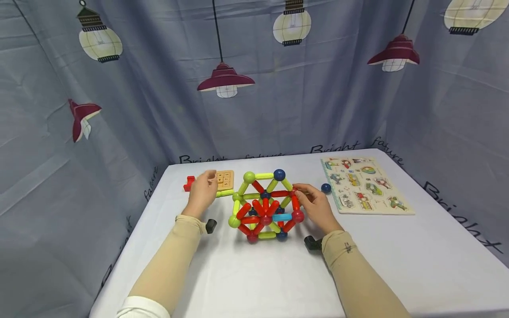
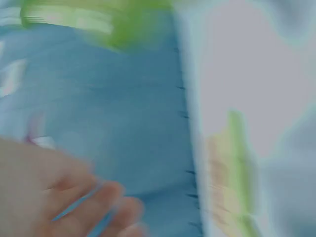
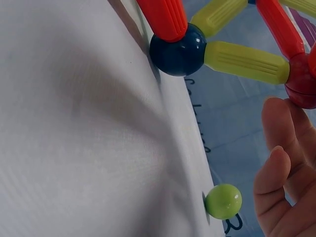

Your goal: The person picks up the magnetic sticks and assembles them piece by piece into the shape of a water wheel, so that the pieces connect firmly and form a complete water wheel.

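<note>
A ball-and-stick magnetic building structure [image 1: 265, 219] stands mid-table, made of red, green and blue balls joined by red, yellow-green and one light blue stick. My right hand [image 1: 314, 205] is at its right side, with fingertips on a red ball [image 3: 300, 84] and the thumb beside it; the thumb's contact is partly hidden. My left hand [image 1: 202, 192] hovers left of the structure, fingers loosely bent and holding nothing visible. Near it lies a yellow-green stick [image 1: 225, 193]. The left wrist view is blurred, showing bent left fingers [image 2: 106, 200].
Behind the left hand are a wooden number board [image 1: 226, 180] and a red block [image 1: 189, 183]. To the right lie a blue ball [image 1: 326, 188] and a picture puzzle board [image 1: 367, 185]. The right wrist view shows a green ball [image 3: 223, 201]. Grey curtains [image 1: 254, 119] surround the white table.
</note>
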Action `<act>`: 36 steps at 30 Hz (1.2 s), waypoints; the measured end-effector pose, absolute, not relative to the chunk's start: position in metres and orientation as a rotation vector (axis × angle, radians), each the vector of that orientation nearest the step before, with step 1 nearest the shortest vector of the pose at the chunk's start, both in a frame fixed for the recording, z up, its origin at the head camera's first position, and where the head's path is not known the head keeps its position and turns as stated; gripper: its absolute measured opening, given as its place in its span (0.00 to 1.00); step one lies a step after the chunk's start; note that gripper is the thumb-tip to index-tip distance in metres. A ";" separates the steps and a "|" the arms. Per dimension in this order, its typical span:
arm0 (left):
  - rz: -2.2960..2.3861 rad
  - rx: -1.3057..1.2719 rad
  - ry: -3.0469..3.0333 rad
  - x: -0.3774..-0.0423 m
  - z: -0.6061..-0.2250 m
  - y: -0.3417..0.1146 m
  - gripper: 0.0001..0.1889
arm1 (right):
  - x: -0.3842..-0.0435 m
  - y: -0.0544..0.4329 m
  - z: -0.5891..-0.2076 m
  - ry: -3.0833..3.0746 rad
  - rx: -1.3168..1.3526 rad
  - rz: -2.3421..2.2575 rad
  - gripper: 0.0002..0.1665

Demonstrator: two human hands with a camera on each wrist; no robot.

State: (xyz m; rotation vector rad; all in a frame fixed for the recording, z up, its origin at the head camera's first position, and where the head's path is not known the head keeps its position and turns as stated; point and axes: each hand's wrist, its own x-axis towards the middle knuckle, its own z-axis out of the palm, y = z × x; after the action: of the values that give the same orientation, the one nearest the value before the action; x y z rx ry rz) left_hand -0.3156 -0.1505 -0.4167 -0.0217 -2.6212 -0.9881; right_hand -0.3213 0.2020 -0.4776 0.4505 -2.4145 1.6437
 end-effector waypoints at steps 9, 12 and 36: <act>-0.446 0.004 -3.045 -0.323 -0.470 -0.161 0.21 | -0.318 0.196 -0.487 -2.405 0.492 1.676 0.23; -0.393 0.035 -3.006 -0.319 -0.470 -0.163 0.18 | -0.318 0.193 -0.488 -2.397 0.500 1.692 0.23; -0.249 -0.047 -2.988 -0.311 -0.426 -0.156 0.14 | -0.321 0.203 -0.482 -2.408 0.462 1.639 0.20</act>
State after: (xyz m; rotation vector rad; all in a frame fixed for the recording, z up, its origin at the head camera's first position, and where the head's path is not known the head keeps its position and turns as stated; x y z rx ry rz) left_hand -0.3109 -0.1559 -0.4261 -0.0474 -2.9880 -0.2491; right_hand -0.3214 0.2025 -0.4821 0.4622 -2.4082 1.6391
